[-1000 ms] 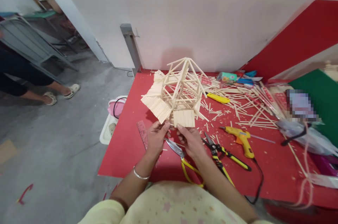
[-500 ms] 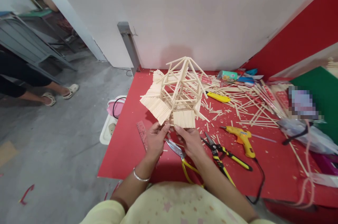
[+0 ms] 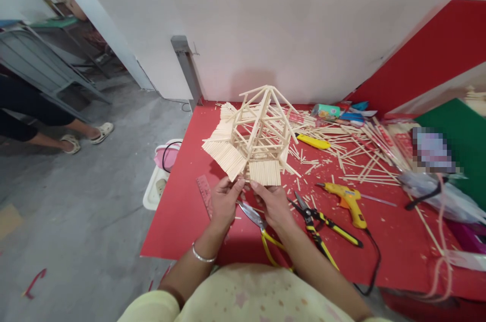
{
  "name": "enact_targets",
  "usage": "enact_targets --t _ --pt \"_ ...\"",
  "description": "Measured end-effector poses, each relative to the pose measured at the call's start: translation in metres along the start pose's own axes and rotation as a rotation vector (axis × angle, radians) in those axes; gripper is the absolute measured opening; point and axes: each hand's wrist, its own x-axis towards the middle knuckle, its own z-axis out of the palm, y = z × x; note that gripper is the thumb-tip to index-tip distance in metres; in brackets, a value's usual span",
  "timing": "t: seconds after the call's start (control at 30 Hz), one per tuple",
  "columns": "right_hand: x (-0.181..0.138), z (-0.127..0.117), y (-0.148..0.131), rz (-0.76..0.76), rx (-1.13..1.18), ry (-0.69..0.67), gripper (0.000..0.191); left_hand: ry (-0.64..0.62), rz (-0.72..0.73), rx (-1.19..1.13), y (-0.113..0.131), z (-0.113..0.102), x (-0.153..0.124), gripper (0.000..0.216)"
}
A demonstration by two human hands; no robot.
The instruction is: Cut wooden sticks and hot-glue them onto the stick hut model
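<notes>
A model hut of pale wooden sticks (image 3: 255, 137) stands on the red table (image 3: 182, 215), with panels of sticks fanned round its base. My left hand (image 3: 224, 200) pinches the lower edge of the left front panel. My right hand (image 3: 272, 202) grips the bottom of the small front panel beside it. Both hands are closed on the model's near edge. A silver bangle sits on my left wrist.
Yellow-handled scissors (image 3: 261, 231) lie under my hands, pliers (image 3: 315, 220) and a yellow glue gun (image 3: 349, 200) to the right. A pink ruler (image 3: 205, 193) lies left. Loose sticks (image 3: 353, 152) litter the right side. White boards (image 3: 304, 38) stand behind. Another person's legs (image 3: 56, 129) are at the far left.
</notes>
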Motion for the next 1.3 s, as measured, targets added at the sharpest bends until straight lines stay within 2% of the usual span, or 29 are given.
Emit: enact_targets --t 0.23,0.37,0.53,0.63,0.7,0.77,0.87,0.97,1.03,1.13,1.3 --pt "-0.007 -0.003 -0.003 0.028 0.014 -0.138 0.036 0.059 0.013 0.007 0.002 0.001 0.000 0.028" --pt "-0.015 -0.008 0.002 0.058 0.079 -0.127 0.037 0.130 0.029 -0.011 0.002 -0.002 0.001 0.030" --pt "-0.031 -0.027 0.017 0.083 0.116 -0.157 0.043 0.174 0.054 -0.022 0.003 -0.004 0.002 0.030" --pt "-0.045 -0.041 0.025 0.088 0.039 -0.159 0.046 0.185 0.037 0.032 0.003 -0.009 -0.003 0.030" --pt "-0.054 -0.053 0.027 0.023 -0.094 -0.107 0.039 0.163 0.003 0.081 0.000 -0.014 -0.009 0.030" --pt "-0.061 -0.068 0.026 -0.126 -0.314 -0.001 0.035 0.119 -0.034 0.119 -0.003 -0.019 -0.017 0.029" --pt "-0.067 -0.099 0.018 -0.414 -0.780 0.197 0.035 0.019 -0.072 0.148 -0.006 -0.023 -0.029 0.027" --pt "-0.072 -0.137 0.010 -0.561 -1.283 0.342 0.047 -0.053 -0.006 0.175 -0.004 -0.020 -0.038 0.025" --pt "-0.076 -0.161 0.004 -0.571 -1.488 0.404 0.054 -0.075 0.071 0.198 -0.001 -0.016 -0.041 0.024" --pt "-0.078 -0.190 -0.006 -0.499 -1.628 0.490 0.052 -0.109 0.105 0.222 -0.001 -0.010 -0.045 0.022" --pt "-0.057 -0.223 -0.030 -0.194 -1.737 0.717 0.055 -0.133 0.102 0.187 -0.015 -0.003 -0.051 0.019"
